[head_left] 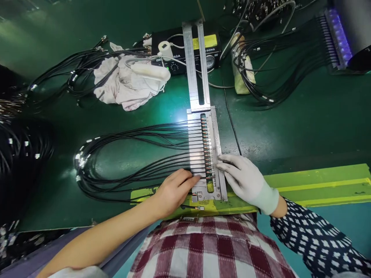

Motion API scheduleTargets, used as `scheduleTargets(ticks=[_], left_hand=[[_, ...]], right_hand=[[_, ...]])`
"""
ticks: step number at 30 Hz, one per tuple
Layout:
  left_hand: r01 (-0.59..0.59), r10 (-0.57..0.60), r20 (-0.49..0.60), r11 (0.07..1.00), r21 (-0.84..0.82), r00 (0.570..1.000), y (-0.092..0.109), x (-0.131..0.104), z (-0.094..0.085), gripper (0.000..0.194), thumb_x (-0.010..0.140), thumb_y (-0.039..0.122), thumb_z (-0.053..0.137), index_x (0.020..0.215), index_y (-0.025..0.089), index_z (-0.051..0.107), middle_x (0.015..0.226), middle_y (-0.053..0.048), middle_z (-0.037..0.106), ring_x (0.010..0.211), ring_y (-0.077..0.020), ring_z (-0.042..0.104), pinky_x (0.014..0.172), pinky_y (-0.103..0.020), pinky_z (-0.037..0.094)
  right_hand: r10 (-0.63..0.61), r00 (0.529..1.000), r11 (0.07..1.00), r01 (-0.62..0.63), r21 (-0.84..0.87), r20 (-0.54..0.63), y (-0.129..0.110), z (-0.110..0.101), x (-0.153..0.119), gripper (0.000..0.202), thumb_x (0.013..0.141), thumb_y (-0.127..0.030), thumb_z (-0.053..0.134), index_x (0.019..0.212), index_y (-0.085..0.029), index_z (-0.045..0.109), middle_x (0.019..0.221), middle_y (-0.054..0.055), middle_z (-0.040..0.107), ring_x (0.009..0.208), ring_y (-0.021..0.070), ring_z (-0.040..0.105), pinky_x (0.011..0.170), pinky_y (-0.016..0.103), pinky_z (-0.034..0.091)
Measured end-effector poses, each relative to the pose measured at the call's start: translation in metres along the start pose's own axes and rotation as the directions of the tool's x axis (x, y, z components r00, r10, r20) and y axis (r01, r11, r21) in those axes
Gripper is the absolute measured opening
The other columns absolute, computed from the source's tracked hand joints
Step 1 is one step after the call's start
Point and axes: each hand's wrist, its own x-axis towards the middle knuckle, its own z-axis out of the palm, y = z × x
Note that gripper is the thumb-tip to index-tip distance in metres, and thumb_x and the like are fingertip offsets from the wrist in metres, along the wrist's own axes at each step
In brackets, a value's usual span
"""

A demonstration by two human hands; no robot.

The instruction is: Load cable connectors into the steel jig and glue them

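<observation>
A slotted metal fixture (194, 154) holds a row of black cables (162, 162), their metal connectors (206, 143) lined up along its slot. My bare left hand (177, 189) is at the lower left of the fixture, thumb and index finger closed on one cable close to its connector. The white-gloved right hand (246, 181) rests against the fixture's right rail (218, 162), fingers stretched and slightly apart, tips beside the lower connectors. Below the left hand, one loose cable end (199, 208) lies near the table edge. The cables loop out to the left in a bundle.
Behind the fixture stands a black control box (179, 54) with a dial. A white cloth (116, 81) and more cables lie left of it. At the right back, cables run to a purple-lit device (339, 38). Yellow-green tape (319, 181) covers the front edge.
</observation>
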Motion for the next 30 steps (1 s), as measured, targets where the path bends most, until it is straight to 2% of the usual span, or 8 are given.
scheduleTargets(ticks=[9, 16, 21, 27, 30], left_hand=[[-0.042, 0.041, 0.035, 0.999, 0.029, 0.999, 0.0, 0.011, -0.008, 0.032, 0.093, 0.004, 0.044, 0.12, 0.01, 0.059, 0.096, -0.011, 0.062, 0.084, -0.0175, 0.057, 0.075, -0.03, 0.055], [-0.046, 0.037, 0.112, 0.996, 0.079, 0.993, 0.004, 0.008, -0.012, 0.036, 0.095, 0.006, 0.042, 0.127, 0.01, 0.056, 0.102, -0.013, 0.063, 0.092, -0.0203, 0.059, 0.084, -0.036, 0.057], [-0.092, 0.08, 0.086, 0.985, 0.145, 0.993, 0.008, 0.01, -0.013, 0.035, 0.093, 0.005, 0.042, 0.124, 0.006, 0.057, 0.1, -0.015, 0.064, 0.092, -0.0226, 0.06, 0.083, -0.038, 0.058], [-0.049, 0.049, 0.044, 0.999, 0.001, 0.998, 0.001, 0.013, -0.01, 0.035, 0.094, 0.005, 0.041, 0.125, 0.012, 0.057, 0.099, -0.011, 0.065, 0.09, -0.0185, 0.061, 0.082, -0.033, 0.057], [-0.056, 0.057, 0.046, 0.998, -0.013, 0.997, -0.001, 0.013, -0.011, 0.032, 0.095, 0.007, 0.042, 0.123, 0.012, 0.058, 0.1, -0.012, 0.065, 0.09, -0.0187, 0.061, 0.081, -0.032, 0.057]], right_hand=[[0.0, 1.0, 1.0, 0.0, 0.015, 0.015, 0.0, 0.0, -0.001, 0.03, 0.094, -0.013, 0.05, 0.121, -0.015, 0.062, 0.127, 0.015, 0.061, 0.113, 0.0287, 0.058, 0.09, 0.047, 0.055], [-0.002, 1.0, 1.0, 0.002, 0.025, 0.011, 0.001, -0.001, 0.0, 0.03, 0.094, -0.013, 0.049, 0.121, -0.015, 0.062, 0.126, 0.016, 0.061, 0.112, 0.0282, 0.059, 0.089, 0.046, 0.055], [-0.012, 1.0, 0.999, 0.012, 0.037, 0.014, 0.001, -0.001, 0.0, 0.03, 0.093, -0.012, 0.049, 0.12, -0.015, 0.061, 0.126, 0.016, 0.06, 0.111, 0.0284, 0.058, 0.088, 0.047, 0.055], [-0.04, 0.999, 0.999, 0.04, 0.032, -0.002, 0.003, -0.001, -0.001, 0.03, 0.091, -0.01, 0.049, 0.116, -0.018, 0.064, 0.127, 0.016, 0.058, 0.11, 0.0282, 0.057, 0.087, 0.047, 0.054], [-0.07, 0.998, 0.997, 0.07, 0.041, -0.003, 0.004, -0.002, -0.001, 0.034, 0.089, -0.007, 0.049, 0.115, -0.02, 0.065, 0.131, 0.016, 0.054, 0.115, 0.0294, 0.054, 0.088, 0.049, 0.052]])
